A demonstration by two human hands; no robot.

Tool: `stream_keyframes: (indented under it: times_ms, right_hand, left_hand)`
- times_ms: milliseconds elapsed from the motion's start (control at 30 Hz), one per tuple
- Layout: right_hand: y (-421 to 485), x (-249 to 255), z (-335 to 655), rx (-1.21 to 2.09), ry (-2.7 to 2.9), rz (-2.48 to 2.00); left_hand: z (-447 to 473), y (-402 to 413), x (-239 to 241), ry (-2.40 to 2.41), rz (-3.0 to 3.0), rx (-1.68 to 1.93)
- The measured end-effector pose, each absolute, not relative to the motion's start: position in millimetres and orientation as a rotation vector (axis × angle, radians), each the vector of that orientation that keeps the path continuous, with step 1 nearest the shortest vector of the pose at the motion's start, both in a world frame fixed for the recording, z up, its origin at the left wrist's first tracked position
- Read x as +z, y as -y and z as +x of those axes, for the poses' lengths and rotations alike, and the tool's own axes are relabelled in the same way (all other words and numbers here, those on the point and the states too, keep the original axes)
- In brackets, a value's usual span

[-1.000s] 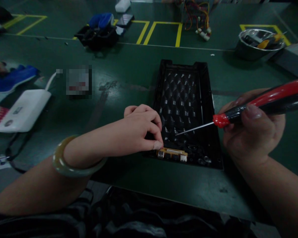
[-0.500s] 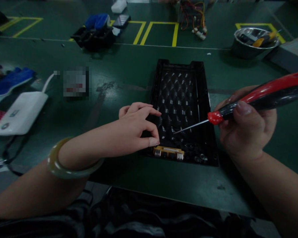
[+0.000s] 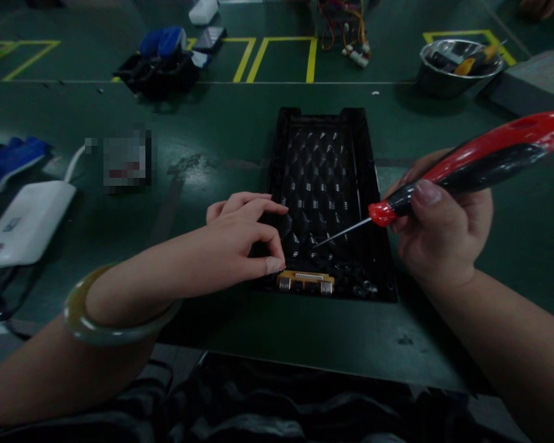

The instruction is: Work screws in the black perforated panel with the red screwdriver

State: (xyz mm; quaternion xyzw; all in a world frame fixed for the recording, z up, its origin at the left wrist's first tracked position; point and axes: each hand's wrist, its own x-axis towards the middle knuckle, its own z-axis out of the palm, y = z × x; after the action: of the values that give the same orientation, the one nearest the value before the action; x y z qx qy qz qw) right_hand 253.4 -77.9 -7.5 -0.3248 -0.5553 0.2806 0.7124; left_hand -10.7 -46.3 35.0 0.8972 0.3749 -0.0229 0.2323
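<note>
A black plastic housing [image 3: 321,114], ribbed inside, lies flat on the green bench mat. A small gold circuit board with a connector [image 3: 305,282] sits at its near end. My left hand [image 3: 242,237] rests at the housing's left edge, its thumb tip just above the board. My right hand [image 3: 443,227] grips a red-and-black screwdriver [image 3: 475,161]. The screwdriver's thin steel shaft slants down over the housing, its tip among the ribs near the board. Whether the tip touches anything is hard to tell.
A steel bowl with tools [image 3: 461,67] stands at the far right. A black tray with blue items [image 3: 157,80] and a wire bundle [image 3: 344,31] lie far off. A white box [image 3: 28,224] sits left. A co-worker's hand [image 3: 538,7] shows top right.
The whole scene has drifted left and up as my head turned. My left index finger has straightened from curled to reaching over the housing. The screwdriver stays at much the same slant.
</note>
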Motion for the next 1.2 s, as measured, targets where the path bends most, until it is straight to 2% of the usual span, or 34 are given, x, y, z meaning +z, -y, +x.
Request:
stream_keyframes:
  times_ms: [200,500,667,933,1200]
  right_hand:
    - [79,-7,252,0.612,1.182,-0.734]
    - [74,2,255,0.500,1.154,-0.599]
    - [82,39,247,0.438,1.309,-0.639]
    - [106,111,223,0.447,1.889,-1.097]
    - [105,84,207,0.522,1.703,-0.923]
  left_hand:
    - [-3,48,36,-1.113,2.442,-0.063]
    - [-11,43,34,-0.980,2.495,-0.018]
    - [-14,37,36,-0.892,2.486,-0.050]
    - [-13,35,39,-0.867,2.486,-0.068]
    - [-11,38,43,-0.905,2.432,-0.068]
